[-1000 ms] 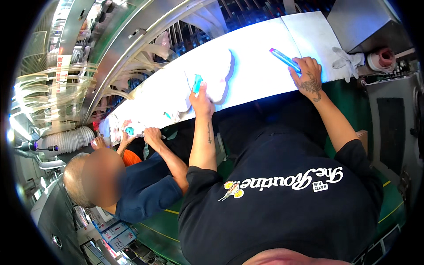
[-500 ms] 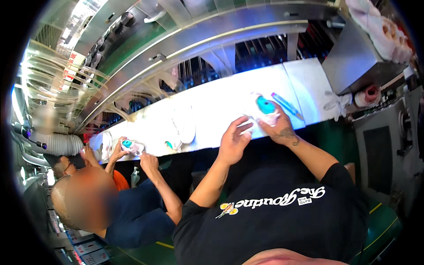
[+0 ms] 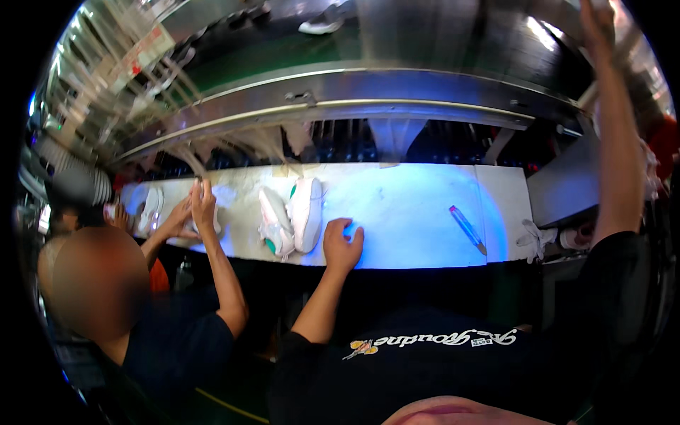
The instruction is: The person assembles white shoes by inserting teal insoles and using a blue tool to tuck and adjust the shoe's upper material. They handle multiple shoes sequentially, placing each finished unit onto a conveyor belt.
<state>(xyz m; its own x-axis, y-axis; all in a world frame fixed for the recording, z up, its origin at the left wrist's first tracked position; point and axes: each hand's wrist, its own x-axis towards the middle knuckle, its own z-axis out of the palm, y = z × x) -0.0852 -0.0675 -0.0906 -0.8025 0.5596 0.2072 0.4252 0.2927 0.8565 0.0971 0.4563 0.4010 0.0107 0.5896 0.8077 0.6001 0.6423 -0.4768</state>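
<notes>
My left hand hovers at the near edge of the white worktable, fingers loosely curled and apart, with nothing in it. Just left of it lies a pair of white shoes, one shoe with its sole side up and the other shoe tilted beside it with a green patch. High at the upper right, my right arm stretches away from the table. My right hand is smeared by motion at the picture's edge, so its fingers and anything in them cannot be made out. A slim blue pen-like tool rests on the table's right part.
A co-worker's hands work at the table on the left. White gloves lie at the right end, beside a metal box. Behind the table runs a metal-railed conveyor carrying a shoe.
The shoe with a turquoise inside has left my hands and the table area in view. My right arm has swung up to the far right; my left hand has moved left and down.
</notes>
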